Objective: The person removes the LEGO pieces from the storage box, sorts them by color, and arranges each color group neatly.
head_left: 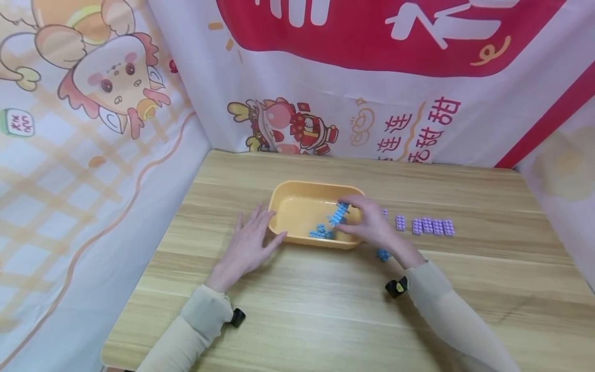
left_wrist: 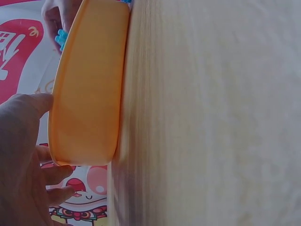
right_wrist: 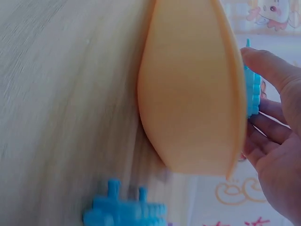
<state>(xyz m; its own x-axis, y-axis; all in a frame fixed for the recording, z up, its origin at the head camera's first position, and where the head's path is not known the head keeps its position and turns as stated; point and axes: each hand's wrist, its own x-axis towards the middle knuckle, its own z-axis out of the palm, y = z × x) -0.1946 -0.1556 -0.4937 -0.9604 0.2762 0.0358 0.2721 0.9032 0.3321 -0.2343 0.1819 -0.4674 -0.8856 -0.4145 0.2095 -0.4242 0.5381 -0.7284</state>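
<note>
A yellow plastic basin (head_left: 290,206) stands on the table. My left hand (head_left: 247,245) rests at its left end, thumb and fingertips touching the rim with the fingers spread. Over the basin's right part, my right hand (head_left: 374,225) pinches a light-blue building-block piece (head_left: 340,213) between thumb and fingers. In the right wrist view this blue piece (right_wrist: 253,92) shows just past the basin's rim. More blue blocks (head_left: 322,232) lie on the basin floor below it. Another blue block piece (head_left: 383,254) lies on the table under the right wrist, large in the right wrist view.
Right of the basin, several purple building blocks (head_left: 432,226) lie in a loose row, one partly hidden by the right hand. The wooden table (head_left: 297,315) backs onto a printed cloth (head_left: 325,88), with another cloth hanging along its left side.
</note>
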